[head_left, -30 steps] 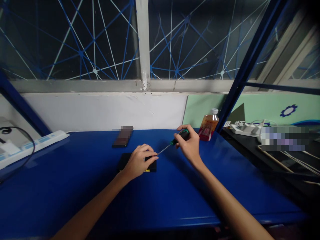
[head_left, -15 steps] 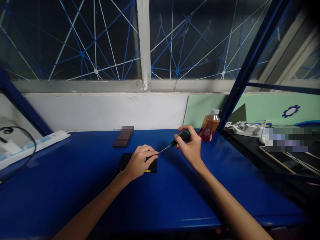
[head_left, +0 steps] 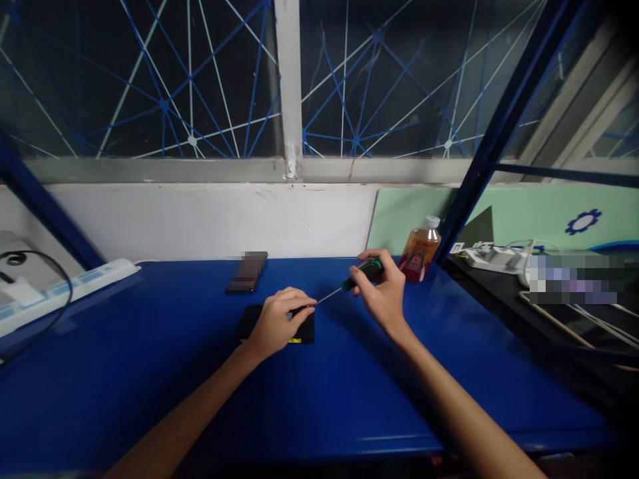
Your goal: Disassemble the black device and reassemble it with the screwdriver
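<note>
A flat black device lies on the blue table in the middle. My left hand rests on top of it, fingers curled and pressing it down, the fingertips at its far right corner. My right hand is closed around the black and green handle of a screwdriver. The thin metal shaft slants down to the left and its tip meets the device right by my left fingertips.
A dark phone-like slab lies behind the device. A bottle of amber liquid stands at the back right beside a blue post. A white power strip with a black cable sits at the left. Cables and chargers lie right.
Hardly anything differs. My right hand has shifted slightly to the right with the screwdriver handle; the tip stays at the device and my left hand stays put.
</note>
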A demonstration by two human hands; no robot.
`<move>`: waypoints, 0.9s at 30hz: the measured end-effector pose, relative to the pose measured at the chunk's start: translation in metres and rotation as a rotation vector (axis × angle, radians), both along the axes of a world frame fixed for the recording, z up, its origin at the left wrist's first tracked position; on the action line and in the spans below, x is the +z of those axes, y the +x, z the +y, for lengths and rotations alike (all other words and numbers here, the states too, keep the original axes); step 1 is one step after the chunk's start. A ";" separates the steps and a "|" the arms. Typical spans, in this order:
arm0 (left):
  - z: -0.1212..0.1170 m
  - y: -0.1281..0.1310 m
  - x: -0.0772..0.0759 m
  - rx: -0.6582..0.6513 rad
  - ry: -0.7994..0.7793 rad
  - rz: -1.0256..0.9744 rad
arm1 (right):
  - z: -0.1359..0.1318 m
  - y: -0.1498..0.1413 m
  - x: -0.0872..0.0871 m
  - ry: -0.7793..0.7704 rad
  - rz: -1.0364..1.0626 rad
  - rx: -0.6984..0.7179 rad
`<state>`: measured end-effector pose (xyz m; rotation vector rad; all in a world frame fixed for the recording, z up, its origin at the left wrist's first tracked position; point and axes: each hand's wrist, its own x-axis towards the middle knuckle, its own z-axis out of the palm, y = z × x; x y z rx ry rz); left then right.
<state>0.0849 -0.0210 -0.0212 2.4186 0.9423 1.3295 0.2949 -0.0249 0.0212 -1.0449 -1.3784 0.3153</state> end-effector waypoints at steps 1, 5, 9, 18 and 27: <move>0.000 0.000 0.000 0.007 0.004 0.001 | 0.000 0.000 0.000 0.002 0.001 0.000; -0.001 -0.001 0.002 0.031 0.018 0.033 | -0.001 0.000 0.001 0.000 0.003 0.000; -0.001 -0.002 0.003 0.061 0.035 0.079 | -0.001 0.000 0.002 -0.005 0.008 0.001; -0.002 -0.002 0.003 0.092 0.109 0.137 | -0.001 0.000 0.002 0.005 0.033 0.010; -0.004 0.001 0.007 0.062 0.153 0.005 | 0.000 0.001 0.007 0.005 0.211 0.054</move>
